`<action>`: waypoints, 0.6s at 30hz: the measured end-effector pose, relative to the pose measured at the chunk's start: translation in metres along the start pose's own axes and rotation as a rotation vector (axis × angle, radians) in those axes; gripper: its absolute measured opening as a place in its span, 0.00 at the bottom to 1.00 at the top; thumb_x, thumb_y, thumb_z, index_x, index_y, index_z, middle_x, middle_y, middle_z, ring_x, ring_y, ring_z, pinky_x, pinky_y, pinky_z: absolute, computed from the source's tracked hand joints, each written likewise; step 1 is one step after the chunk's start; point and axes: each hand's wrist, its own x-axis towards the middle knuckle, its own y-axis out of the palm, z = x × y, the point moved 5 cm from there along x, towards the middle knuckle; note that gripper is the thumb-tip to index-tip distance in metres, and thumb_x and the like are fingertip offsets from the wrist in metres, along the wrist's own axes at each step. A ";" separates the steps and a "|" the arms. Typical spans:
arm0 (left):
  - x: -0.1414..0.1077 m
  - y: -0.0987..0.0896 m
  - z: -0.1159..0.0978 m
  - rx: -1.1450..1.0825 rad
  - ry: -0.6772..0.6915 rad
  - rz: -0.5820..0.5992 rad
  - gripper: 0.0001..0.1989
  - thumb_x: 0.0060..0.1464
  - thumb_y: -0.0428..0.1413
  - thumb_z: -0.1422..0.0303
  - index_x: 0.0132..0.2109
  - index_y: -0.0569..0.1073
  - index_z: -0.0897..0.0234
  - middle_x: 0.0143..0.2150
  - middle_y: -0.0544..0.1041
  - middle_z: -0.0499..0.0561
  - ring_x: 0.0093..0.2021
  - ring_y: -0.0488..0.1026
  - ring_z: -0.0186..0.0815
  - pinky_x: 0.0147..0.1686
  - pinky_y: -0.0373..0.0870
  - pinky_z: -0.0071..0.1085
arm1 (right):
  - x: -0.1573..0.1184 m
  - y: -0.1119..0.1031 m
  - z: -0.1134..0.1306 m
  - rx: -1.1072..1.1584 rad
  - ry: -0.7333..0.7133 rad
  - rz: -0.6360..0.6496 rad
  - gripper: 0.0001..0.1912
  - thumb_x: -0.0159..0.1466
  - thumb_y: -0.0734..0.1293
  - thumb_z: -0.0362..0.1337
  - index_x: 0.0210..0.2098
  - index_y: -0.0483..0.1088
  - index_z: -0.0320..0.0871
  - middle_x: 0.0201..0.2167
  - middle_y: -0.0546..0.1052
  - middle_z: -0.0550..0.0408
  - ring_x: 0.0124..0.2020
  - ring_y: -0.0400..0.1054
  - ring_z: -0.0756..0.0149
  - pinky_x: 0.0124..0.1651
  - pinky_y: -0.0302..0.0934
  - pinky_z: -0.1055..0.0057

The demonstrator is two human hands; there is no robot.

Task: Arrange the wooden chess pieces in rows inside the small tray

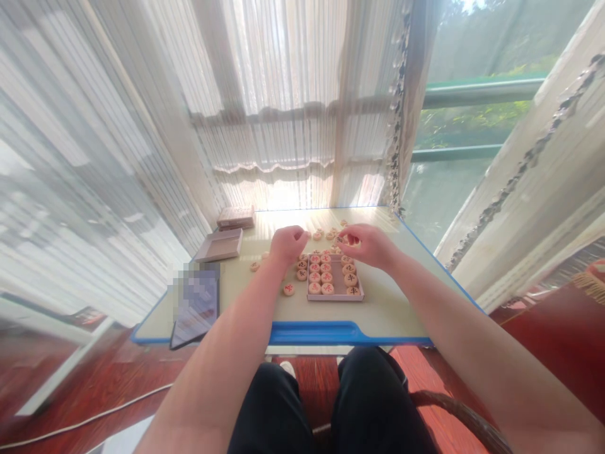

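Note:
An open shallow box (339,289) holds Chinese chess pieces: two columns with red characters (326,277) on its left side and one column with black characters (350,280) on its right. A bare strip of the box floor shows between them. Just past the box's far right corner, my right hand (371,244) pinches a black-character Chinese chess piece (339,240) between thumb and fingers. My left hand (287,244) is closed above the table beyond the box's left side; what its fingers hold, if anything, is unclear. Loose pieces (301,275) lie beside the box.
The small table (392,315) has a blue rim. More pieces (317,234) are scattered at the back. At the left are a tablet (198,309), an empty box lid (220,246) and a flat box (235,217). Sheer curtains hang behind.

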 end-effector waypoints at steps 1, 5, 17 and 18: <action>0.000 0.001 0.000 0.020 0.009 0.012 0.15 0.50 0.50 0.63 0.19 0.66 0.63 0.18 0.65 0.46 0.23 0.60 0.32 0.25 0.54 0.30 | 0.000 -0.002 -0.002 0.047 0.047 0.003 0.13 0.56 0.66 0.43 0.34 0.74 0.41 0.22 0.71 0.56 0.25 0.61 0.70 0.31 0.57 0.71; -0.003 0.005 -0.003 -0.007 0.027 0.072 0.15 0.51 0.49 0.62 0.20 0.66 0.63 0.19 0.65 0.45 0.23 0.59 0.31 0.25 0.53 0.29 | -0.017 -0.005 0.007 0.183 0.178 0.153 0.17 0.56 0.66 0.47 0.35 0.73 0.40 0.19 0.66 0.60 0.21 0.59 0.72 0.25 0.54 0.74; -0.024 -0.004 -0.018 0.112 0.160 0.041 0.16 0.52 0.48 0.63 0.18 0.62 0.63 0.18 0.62 0.46 0.22 0.55 0.31 0.25 0.49 0.30 | -0.100 -0.001 0.038 0.100 0.229 0.021 0.12 0.56 0.66 0.41 0.37 0.73 0.42 0.18 0.60 0.62 0.21 0.56 0.71 0.27 0.54 0.73; -0.025 -0.005 -0.019 0.130 0.165 0.026 0.16 0.52 0.48 0.63 0.19 0.63 0.63 0.18 0.62 0.47 0.22 0.55 0.31 0.25 0.49 0.30 | -0.098 0.000 0.036 0.098 0.240 0.022 0.12 0.55 0.66 0.41 0.37 0.73 0.41 0.18 0.60 0.62 0.21 0.56 0.72 0.27 0.54 0.73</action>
